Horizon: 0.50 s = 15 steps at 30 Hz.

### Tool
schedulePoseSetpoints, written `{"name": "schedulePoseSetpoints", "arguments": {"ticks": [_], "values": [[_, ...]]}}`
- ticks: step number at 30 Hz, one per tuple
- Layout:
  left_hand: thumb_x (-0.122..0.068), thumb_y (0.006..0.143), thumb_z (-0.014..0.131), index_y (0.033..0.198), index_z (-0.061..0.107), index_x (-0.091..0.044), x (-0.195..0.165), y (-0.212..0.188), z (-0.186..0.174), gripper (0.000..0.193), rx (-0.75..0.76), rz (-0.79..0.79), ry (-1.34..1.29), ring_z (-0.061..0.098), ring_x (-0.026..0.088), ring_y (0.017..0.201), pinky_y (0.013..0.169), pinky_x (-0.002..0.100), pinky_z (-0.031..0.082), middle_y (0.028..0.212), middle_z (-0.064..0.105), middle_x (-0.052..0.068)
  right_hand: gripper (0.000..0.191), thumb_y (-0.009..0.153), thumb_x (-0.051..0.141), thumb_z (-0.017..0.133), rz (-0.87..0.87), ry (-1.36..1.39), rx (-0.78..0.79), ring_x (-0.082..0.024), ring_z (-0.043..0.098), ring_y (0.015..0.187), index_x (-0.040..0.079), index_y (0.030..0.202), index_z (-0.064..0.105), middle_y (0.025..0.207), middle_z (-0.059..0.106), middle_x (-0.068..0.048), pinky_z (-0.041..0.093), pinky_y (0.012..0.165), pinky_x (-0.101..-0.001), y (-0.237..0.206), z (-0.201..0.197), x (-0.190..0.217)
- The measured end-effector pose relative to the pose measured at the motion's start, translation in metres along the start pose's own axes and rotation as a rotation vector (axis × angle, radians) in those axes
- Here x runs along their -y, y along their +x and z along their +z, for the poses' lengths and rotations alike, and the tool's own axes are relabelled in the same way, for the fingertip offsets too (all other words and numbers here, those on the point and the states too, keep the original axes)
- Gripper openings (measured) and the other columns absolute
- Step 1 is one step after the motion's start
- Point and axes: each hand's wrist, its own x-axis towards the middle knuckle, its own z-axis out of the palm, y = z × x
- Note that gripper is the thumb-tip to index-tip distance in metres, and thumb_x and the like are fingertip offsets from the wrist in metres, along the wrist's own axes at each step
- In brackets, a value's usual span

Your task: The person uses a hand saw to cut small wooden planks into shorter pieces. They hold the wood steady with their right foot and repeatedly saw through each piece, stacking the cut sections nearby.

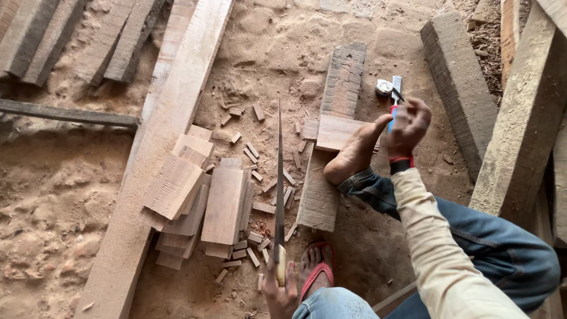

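Left hand [280,289] is wrapped tight round the pale handle of a handsaw [279,177], blade standing on edge and pointing away over the sawdust-covered ground. That blade looks thin and whippy, likely to flex if pushed sideways, so the handle is the place to hold it. Right hand [409,125] is closed on a red-and-blue marking tool [394,103], probably a pencil, though it is small here, light and easy to pinch. Its tip sits just beyond a short wood block [336,131] pinned under the bare foot [354,150] on a long plank [331,142]. The block looks stiff, dry and light. Cut pieces [198,204] lie stacked to the left.
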Motion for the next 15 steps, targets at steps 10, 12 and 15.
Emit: {"name": "schedulePoseSetpoints", "arguments": {"ticks": [10, 12, 15], "values": [[-0.014, 0.101, 0.055, 0.153, 0.037, -0.012, -0.048, 0.034, 0.018, 0.055, 0.105, 0.378, -0.101, 0.069, 0.012, 0.057, 0.046, 0.027, 0.061, 0.095, 0.074, 0.016, 0.122, 0.066, 0.051, 0.088, 0.020, -0.709, 1.118, -0.051, 0.009, 0.147, 0.019, 0.158, 0.014, 0.164, 0.014, -0.023, 0.009, 0.104, -0.0762, -0.039, 0.099, 0.072], [-0.014, 0.106, 0.054, 0.159, 0.035, -0.011, -0.049, 0.038, 0.018, 0.056, 0.077, 0.594, -0.086, 0.072, 0.011, 0.067, 0.056, 0.027, 0.065, 0.097, 0.075, 0.016, 0.111, 0.074, 0.054, 0.080, -0.119, -0.737, 0.997, -0.055, 0.012, 0.147, 0.023, 0.160, 0.017, 0.164, 0.018, -0.021, 0.011, 0.106, -0.0800, -0.051, 0.106, 0.062], [-0.012, 0.097, 0.058, 0.151, 0.040, -0.011, -0.042, 0.043, 0.018, 0.057, 0.083, 0.401, 0.088, 0.045, 0.017, 0.037, 0.034, 0.032, 0.044, 0.091, 0.079, 0.016, 0.108, 0.078, 0.062, 0.074, -0.204, -0.770, 0.959, -0.057, 0.015, 0.146, 0.024, 0.162, 0.018, 0.163, 0.019, -0.021, 0.013, 0.106, -0.0826, -0.062, 0.105, 0.051]]}}
